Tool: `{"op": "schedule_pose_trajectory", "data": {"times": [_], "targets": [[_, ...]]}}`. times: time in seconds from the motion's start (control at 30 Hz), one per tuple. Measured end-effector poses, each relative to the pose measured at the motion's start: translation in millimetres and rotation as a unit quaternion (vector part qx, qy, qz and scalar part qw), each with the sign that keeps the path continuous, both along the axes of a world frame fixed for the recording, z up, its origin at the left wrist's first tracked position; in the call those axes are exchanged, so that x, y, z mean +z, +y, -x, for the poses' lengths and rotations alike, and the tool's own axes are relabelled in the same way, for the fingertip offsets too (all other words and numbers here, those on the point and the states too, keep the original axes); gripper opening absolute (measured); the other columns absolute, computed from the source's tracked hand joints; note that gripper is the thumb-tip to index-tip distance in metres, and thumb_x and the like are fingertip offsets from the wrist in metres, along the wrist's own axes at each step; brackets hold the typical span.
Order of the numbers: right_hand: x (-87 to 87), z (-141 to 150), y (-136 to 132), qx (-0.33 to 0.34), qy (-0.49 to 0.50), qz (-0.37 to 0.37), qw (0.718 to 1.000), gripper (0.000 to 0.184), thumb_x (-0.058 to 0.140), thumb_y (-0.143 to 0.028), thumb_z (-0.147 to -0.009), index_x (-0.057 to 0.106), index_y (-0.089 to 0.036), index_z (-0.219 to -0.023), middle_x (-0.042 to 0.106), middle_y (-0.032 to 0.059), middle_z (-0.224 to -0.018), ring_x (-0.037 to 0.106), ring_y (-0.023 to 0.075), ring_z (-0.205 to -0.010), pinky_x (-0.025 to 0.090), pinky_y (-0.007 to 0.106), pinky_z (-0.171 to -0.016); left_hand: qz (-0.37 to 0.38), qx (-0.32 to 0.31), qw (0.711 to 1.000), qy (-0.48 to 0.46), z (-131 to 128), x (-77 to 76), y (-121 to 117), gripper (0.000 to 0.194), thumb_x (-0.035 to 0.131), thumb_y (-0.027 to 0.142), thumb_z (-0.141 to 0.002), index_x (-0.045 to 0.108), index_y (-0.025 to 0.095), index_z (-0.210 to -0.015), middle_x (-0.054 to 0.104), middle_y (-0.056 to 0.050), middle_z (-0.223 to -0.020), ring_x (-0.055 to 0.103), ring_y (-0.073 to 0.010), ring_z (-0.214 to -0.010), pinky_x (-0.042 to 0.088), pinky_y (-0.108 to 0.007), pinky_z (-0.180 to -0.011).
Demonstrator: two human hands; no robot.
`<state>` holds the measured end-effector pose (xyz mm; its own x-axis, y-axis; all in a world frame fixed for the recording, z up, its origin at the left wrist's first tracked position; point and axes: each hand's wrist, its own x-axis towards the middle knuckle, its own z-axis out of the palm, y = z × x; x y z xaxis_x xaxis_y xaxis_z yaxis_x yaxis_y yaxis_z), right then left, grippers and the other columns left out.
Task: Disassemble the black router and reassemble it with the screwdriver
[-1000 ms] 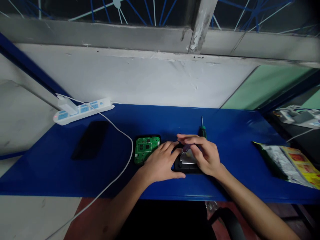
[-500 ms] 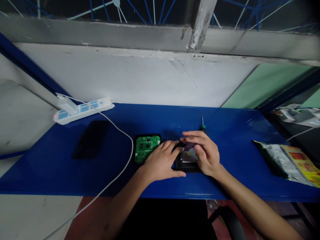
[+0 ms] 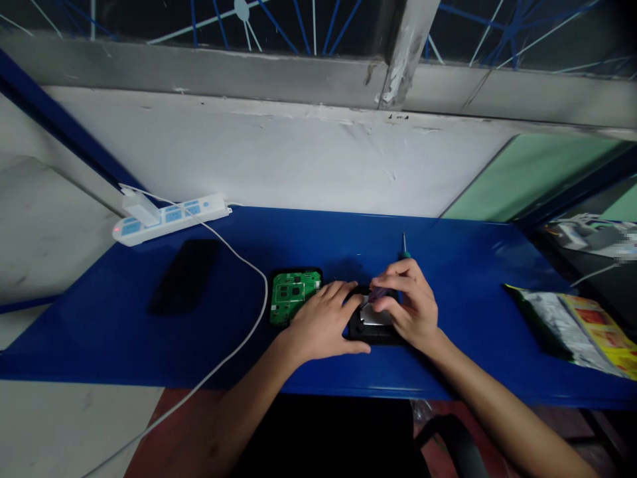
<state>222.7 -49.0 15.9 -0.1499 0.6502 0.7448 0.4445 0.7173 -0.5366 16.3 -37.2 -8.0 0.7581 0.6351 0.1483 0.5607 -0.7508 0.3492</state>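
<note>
Black and curved, one chair arm [image 3: 460, 435] sits at the near edge of my view, below the front of one blue bench [image 3: 478, 265]. Over that front edge reach my two bare hands. My left hand [image 3: 323, 322] is unclenched, its fingers spread and bent over the left side of one black casing [image 3: 383, 336], its thumb stretched out along the near side. My right hand [image 3: 413, 302] grasps one purple-handled screwdriver [image 3: 379, 293], pinched between thumb and fingers above the casing; its shaft slants down towards one silvery plate [image 3: 373, 317] set in the casing, though I cannot tell whether the tip touches

Just left of my left hand lies one green circuit board [image 3: 293, 295] in a dark shell, its near right corner hidden by my hand. Well apart to my right is one shiny packet [image 3: 592, 328], silver, yellow and red. Farther left, one flat black slab [image 3: 184, 275] lies beside one white cable [image 3: 267, 292] that curves across the bench. Beyond my right hand one green-handled screwdriver [image 3: 405, 245] points its shaft away from me, its handle partly covered. At the far left stands one white power strip [image 3: 182, 216] with one white adapter [image 3: 143, 207] plugged in. Behind all this rises one pale wall [image 3: 318, 159], with two dark window panes [image 3: 308, 26] above it
</note>
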Motion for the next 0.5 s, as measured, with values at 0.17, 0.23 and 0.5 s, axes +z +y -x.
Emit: {"op": "schedule_pose_trajectory", "data": {"times": [0.17, 0.23, 0.5], "targets": [[1.7, 2.2, -3.7, 0.017, 0.043, 0.031, 0.998, 0.036, 0.065, -0.012, -0.092, 0.066, -0.029, -0.124, 0.073, 0.0065, -0.103, 0.07, 0.0212, -0.09, 0.061, 0.039, -0.074, 0.009, -0.003, 1.0, -0.005, 0.1, 3.1, 0.0, 0.085, 0.074, 0.07, -0.077, 0.047, 0.02, -0.14, 0.048, -0.013, -0.15, 0.047, -0.0354, -0.135, 0.041, -0.052, -0.114], [1.8, 2.2, -5.8, 0.027, 0.056, 0.072, 0.995, 0.032, 0.053, -0.015, -0.099, 0.063, -0.027, -0.127, 0.074, 0.0086, -0.112, 0.072, 0.022, -0.098, 0.062, 0.042, -0.08, 0.011, -0.002, 1.0, -0.01, 0.0, 4.0, 0.0, 0.083, 0.074, 0.068, -0.078, 0.047, 0.021, -0.14, 0.048, -0.013, -0.15, 0.047, -0.0351, -0.136, 0.042, -0.051, -0.113], [-4.2, -1.2, -2.1, -0.002, 0.02, 0.019, 1.0, 0.025, 0.073, -0.03, -0.089, 0.068, -0.029, -0.113, 0.07, 0.0063, -0.096, 0.068, 0.0231, -0.085, 0.06, 0.042, -0.07, 0.008, -0.003, 1.0, -0.002, -0.6, 3.4, 0.4, 0.086, 0.075, 0.069, -0.076, 0.046, 0.021, -0.141, 0.049, -0.013, -0.15, 0.048, -0.0356, -0.135, 0.041, -0.052, -0.114]]}}
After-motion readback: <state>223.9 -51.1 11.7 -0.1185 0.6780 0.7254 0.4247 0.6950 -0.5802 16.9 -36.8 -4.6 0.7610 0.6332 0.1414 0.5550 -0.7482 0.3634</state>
